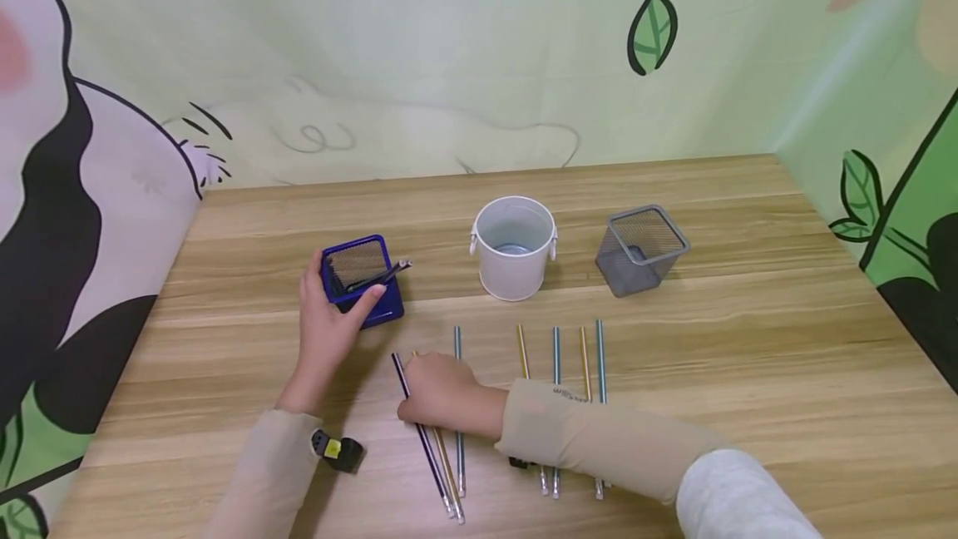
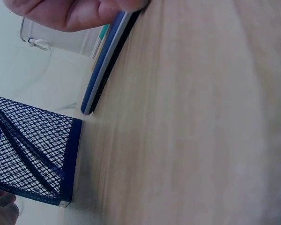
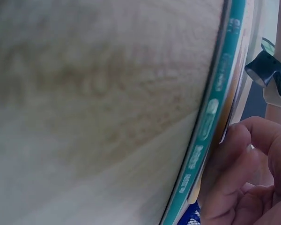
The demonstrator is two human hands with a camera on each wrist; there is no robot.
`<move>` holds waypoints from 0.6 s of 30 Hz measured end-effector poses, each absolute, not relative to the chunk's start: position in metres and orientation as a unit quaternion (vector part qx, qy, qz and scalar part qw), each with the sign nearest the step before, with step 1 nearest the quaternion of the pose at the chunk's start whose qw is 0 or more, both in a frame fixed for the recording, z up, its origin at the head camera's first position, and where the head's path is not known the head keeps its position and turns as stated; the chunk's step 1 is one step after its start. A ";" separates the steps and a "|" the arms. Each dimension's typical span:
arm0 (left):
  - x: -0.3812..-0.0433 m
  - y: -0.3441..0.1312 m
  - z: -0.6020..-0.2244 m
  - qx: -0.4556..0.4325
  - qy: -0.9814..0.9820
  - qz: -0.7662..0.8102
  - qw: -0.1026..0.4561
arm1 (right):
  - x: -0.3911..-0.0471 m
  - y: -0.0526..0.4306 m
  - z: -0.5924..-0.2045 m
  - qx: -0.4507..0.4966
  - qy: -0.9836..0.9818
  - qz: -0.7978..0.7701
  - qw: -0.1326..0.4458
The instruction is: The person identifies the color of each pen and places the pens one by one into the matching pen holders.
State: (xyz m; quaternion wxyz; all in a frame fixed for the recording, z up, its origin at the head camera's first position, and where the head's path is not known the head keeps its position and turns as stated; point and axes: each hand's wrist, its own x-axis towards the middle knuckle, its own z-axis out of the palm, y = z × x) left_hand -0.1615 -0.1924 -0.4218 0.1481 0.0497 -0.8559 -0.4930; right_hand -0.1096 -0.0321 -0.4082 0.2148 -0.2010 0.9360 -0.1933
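Note:
My left hand (image 1: 325, 339) grips a blue mesh pencil holder (image 1: 385, 306) by its side, thumb at the front. Dark pencils (image 1: 389, 274) lean inside it toward the right. On the table, my right hand (image 1: 443, 389) pinches a dark blue pencil (image 1: 430, 457), whose silver end points toward me. A gold pencil (image 1: 447, 464) runs under the same hand, and a teal pencil (image 1: 460, 460) lies just right of it. In the left wrist view the dark blue pencil (image 2: 103, 65) reaches past the right fingers; the fingertip contact is partly hidden.
A white bucket (image 1: 512, 273) with side handles stands at the middle back. To its right is a grey mesh pencil holder (image 1: 636, 273). Several gold and teal pencils (image 1: 556, 352) lie partly under the right forearm. A patterned cloth wall (image 1: 419, 65) borders the table.

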 end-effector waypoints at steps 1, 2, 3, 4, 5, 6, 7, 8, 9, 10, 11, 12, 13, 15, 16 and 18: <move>-0.161 -0.192 -0.422 0.050 -0.855 -0.493 0.149 | -0.110 -0.032 -0.408 -0.200 0.938 -0.186 0.214; -0.161 -0.192 -0.422 0.050 -0.855 -0.494 0.150 | -0.110 -0.032 -0.408 -0.200 0.939 -0.182 0.213; -0.161 -0.192 -0.422 0.050 -0.855 -0.495 0.150 | -0.110 -0.032 -0.408 -0.200 0.940 -0.177 0.212; -0.161 -0.192 -0.422 0.050 -0.854 -0.495 0.150 | -0.110 -0.032 -0.408 -0.199 0.941 -0.174 0.211; -0.162 -0.192 -0.422 0.051 -0.855 -0.494 0.149 | -0.110 -0.031 -0.408 -0.198 0.941 -0.174 0.211; -0.162 -0.192 -0.422 0.051 -0.855 -0.494 0.148 | -0.110 -0.031 -0.407 -0.198 0.941 -0.174 0.210; -0.162 -0.192 -0.422 0.051 -0.856 -0.494 0.147 | -0.110 -0.031 -0.407 -0.198 0.941 -0.175 0.211; -0.161 -0.192 -0.422 0.051 -0.856 -0.494 0.146 | -0.110 -0.031 -0.407 -0.198 0.940 -0.178 0.213; -0.161 -0.193 -0.422 0.051 -0.856 -0.494 0.145 | -0.110 -0.030 -0.407 -0.197 0.939 -0.180 0.215; -0.161 -0.193 -0.422 0.051 -0.856 -0.494 0.143 | -0.110 -0.030 -0.407 -0.197 0.939 -0.183 0.216; -0.161 -0.193 -0.422 0.051 -0.856 -0.494 0.142 | -0.110 -0.030 -0.407 -0.197 0.938 -0.186 0.217; -0.161 -0.193 -0.422 0.050 -0.856 -0.494 0.143 | -0.109 -0.029 -0.407 -0.197 0.937 -0.189 0.217; -0.162 -0.193 -0.422 0.050 -0.856 -0.493 0.145 | -0.109 -0.029 -0.407 -0.198 0.937 -0.191 0.217; -0.162 -0.193 -0.423 0.048 -0.857 -0.492 0.149 | -0.108 -0.029 -0.408 -0.199 0.936 -0.196 0.213; -0.162 -0.193 -0.423 0.047 -0.857 -0.490 0.151 | -0.108 -0.028 -0.408 -0.199 0.937 -0.198 0.210; -0.162 -0.193 -0.424 0.046 -0.857 -0.488 0.157 | -0.108 -0.028 -0.408 -0.198 0.937 -0.201 0.205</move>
